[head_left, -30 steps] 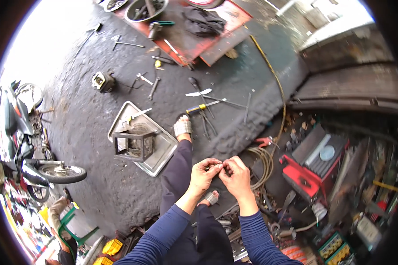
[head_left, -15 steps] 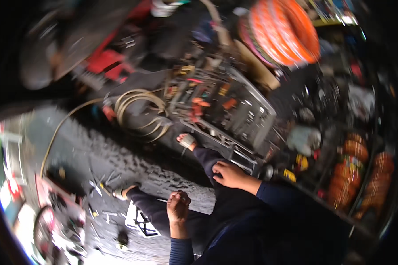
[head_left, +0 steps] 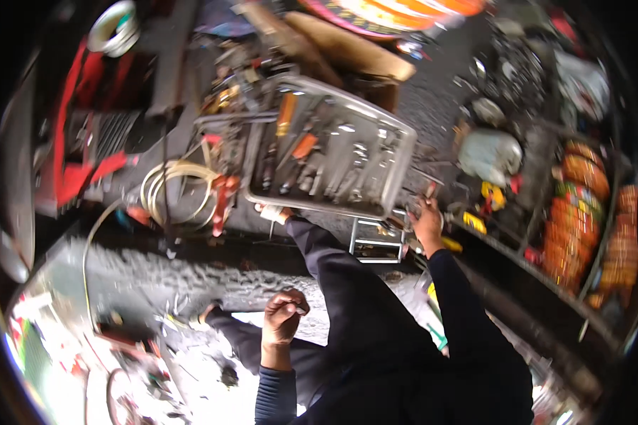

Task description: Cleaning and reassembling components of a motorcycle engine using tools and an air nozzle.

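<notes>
Dark floor [head_left: 432, 88]; tool tray [head_left: 402, 166] at twelve o'clock. Small piece [head_left: 301, 310] apparently pinched by left hand [head_left: 281, 318], seven o'clock; right hand [head_left: 427, 222] loosely spread beside tray, three o'clock; reaching step judged, careful aim required.

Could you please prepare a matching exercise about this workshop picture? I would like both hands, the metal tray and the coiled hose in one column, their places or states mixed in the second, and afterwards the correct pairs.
1. Metal tray
2. Left hand
3. Coiled hose
4. Right hand

A. Pale loops, left of the tray in the picture
B. Fingers spread, near the tray's lower right corner
C. Holds several tools
D. Fingers curled, pinching a small dark thing

Pairs: 1-C, 2-D, 3-A, 4-B
</notes>
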{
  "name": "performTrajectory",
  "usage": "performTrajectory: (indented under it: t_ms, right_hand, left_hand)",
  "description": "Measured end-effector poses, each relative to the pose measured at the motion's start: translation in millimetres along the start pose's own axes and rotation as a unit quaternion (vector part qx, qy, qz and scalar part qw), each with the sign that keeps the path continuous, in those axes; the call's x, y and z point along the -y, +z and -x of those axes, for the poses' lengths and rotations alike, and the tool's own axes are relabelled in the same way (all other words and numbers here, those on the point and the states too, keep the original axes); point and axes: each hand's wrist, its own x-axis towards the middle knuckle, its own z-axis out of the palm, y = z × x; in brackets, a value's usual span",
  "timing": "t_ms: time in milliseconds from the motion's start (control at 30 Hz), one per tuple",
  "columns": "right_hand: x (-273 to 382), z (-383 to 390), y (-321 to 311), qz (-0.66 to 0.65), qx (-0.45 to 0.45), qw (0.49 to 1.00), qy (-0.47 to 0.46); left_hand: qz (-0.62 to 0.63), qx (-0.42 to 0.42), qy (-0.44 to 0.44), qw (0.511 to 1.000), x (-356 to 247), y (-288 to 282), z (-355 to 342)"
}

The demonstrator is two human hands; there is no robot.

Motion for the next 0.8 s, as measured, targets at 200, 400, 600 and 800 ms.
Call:
performTrajectory:
  t_ms: [200, 400, 600, 800]
  right_hand:
    - [-39, -58, -7, 0.090, 0.110, 0.989, -0.034]
    - [2, -68, -21, 0.302, 0.246, 0.918, -0.070]
    - [146, -15, -13, 0.279, 0.319, 0.876, -0.229]
    - [342, 61, 41, 0.159, 0.344, 0.782, -0.495]
  left_hand:
    - [0.106, -0.038, -0.022, 0.993, 34, -6, 28]
    - [0.200, -0.129, 0.055, 0.970, 65, -33, 61]
    - [0.273, -0.179, 0.122, 0.937, 85, -61, 99]
    - [0.173, -0.267, 0.234, 0.919, 49, -121, 146]
